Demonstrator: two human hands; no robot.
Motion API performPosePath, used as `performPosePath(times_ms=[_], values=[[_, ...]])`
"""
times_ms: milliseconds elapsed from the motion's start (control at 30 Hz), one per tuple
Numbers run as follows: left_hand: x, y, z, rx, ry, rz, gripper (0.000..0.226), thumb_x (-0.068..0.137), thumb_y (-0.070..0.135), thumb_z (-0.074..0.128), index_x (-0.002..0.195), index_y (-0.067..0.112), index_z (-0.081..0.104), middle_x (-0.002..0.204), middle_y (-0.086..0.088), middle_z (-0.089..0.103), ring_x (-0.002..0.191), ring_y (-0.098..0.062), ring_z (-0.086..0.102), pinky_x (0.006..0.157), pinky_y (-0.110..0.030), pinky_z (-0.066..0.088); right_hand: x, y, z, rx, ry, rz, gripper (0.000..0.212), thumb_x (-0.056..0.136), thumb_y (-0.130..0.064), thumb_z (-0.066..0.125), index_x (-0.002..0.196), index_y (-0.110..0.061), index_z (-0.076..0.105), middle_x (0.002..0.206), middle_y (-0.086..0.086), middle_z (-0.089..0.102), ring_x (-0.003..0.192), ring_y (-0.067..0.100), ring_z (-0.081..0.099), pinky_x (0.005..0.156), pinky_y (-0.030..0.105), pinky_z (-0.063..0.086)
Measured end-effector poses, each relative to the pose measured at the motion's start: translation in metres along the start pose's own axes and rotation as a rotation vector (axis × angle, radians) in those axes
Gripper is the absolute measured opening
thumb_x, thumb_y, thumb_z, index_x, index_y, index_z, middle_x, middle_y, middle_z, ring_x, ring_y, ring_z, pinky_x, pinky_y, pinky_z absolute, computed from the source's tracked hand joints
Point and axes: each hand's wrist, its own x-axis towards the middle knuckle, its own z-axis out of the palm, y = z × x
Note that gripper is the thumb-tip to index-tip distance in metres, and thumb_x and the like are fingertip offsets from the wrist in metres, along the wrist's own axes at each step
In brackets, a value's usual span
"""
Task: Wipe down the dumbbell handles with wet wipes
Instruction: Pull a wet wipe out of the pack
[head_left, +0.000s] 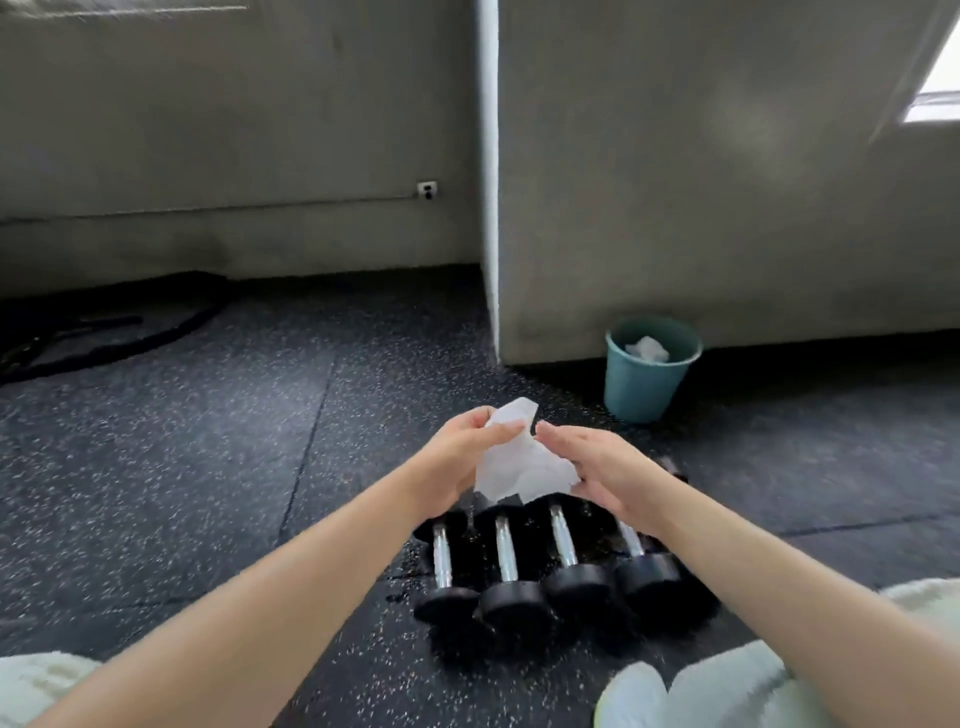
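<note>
Unfolding wipe: left hand (462, 452) pinches the wipe (519, 467) at its top corner, fingers curled. Right hand (613, 473) lies nearly straight-fingered against its lower right edge; whether the thumb grips is hidden.
Dumbbells: four dumbbells (576, 582) lie side by side on the floor (208, 467), chrome handles (506, 551) pointing away. The wipe hangs above their far heads, apart from the handles.
Doing it well: probably spread the wipe over one palm, wrap it round a handle and twist along the full length. The other hand should steady a head so nothing rolls. Work along the row from one end.
Floor: black speckled rubber; a darker glossy patch by the leftmost dumbbell may be wet.
Room: grey walls (727, 208). A teal bin (649, 384) at the wall's foot holds crumpled white paper. Ropes (104, 338) lie far left.
</note>
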Motion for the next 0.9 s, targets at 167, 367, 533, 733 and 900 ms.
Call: performPosePath(times_ms=[167, 367, 533, 733, 900], values=[[-0.006, 0.007, 0.012, 0.016, 0.115, 0.042, 0.035, 0.094, 0.032, 0.077, 0.115, 0.008, 0.061, 0.103, -0.013, 0.066, 0.081, -0.025, 0.064, 0.062, -0.033, 0.052, 0.01, 0.0, -0.007, 0.052, -0.003, -0.09, 0.031, 0.088, -0.029, 0.08, 0.105, -0.005, 0.071, 0.1, 0.011, 0.073, 0.089, 0.023, 0.065, 0.083, 0.037, 0.049], [-0.012, 0.018, 0.014, 0.105, 0.108, -0.059, 0.04, 0.092, 0.017, 0.078, 0.127, 0.004, 0.065, 0.117, -0.013, 0.074, 0.101, -0.027, 0.07, 0.081, -0.039, 0.058, 0.026, -0.006, -0.016, 0.126, 0.087, -0.136, 0.009, 0.095, -0.024, 0.07, 0.088, -0.02, 0.072, 0.086, 0.003, 0.067, 0.079, 0.017, 0.059, 0.071, 0.029, 0.048], [0.0, -0.002, 0.019, 0.104, 0.307, -0.066, 0.021, 0.103, 0.014, 0.062, 0.121, 0.004, 0.066, 0.123, -0.023, 0.07, 0.097, -0.026, 0.067, 0.08, -0.036, 0.058, 0.034, -0.022, -0.002, -0.118, 0.221, -0.144, 0.009, 0.094, -0.023, 0.071, 0.091, -0.015, 0.073, 0.074, -0.005, 0.066, 0.064, 0.007, 0.055, 0.054, 0.017, 0.046], [-0.015, -0.003, 0.035, 0.136, 0.201, -0.062, 0.06, 0.083, 0.035, 0.086, 0.129, 0.007, 0.059, 0.118, -0.012, 0.074, 0.094, -0.024, 0.071, 0.074, -0.034, 0.057, 0.022, -0.027, -0.006, -0.199, 0.281, -0.197, 0.01, 0.095, -0.022, 0.069, 0.096, -0.013, 0.074, 0.085, -0.002, 0.07, 0.073, 0.008, 0.059, 0.058, 0.016, 0.048], [-0.017, 0.007, 0.035, 0.143, 0.266, -0.079, 0.03, 0.088, 0.008, 0.07, 0.117, 0.001, 0.064, 0.106, -0.02, 0.069, 0.084, -0.025, 0.063, 0.068, -0.035, 0.051, 0.014, -0.034, -0.013, -0.01, 0.174, -0.012, 0.011, 0.1, -0.017, 0.061, 0.098, -0.008, 0.068, 0.091, 0.012, 0.062, 0.073, 0.019, 0.055, 0.067, 0.035, 0.051]])
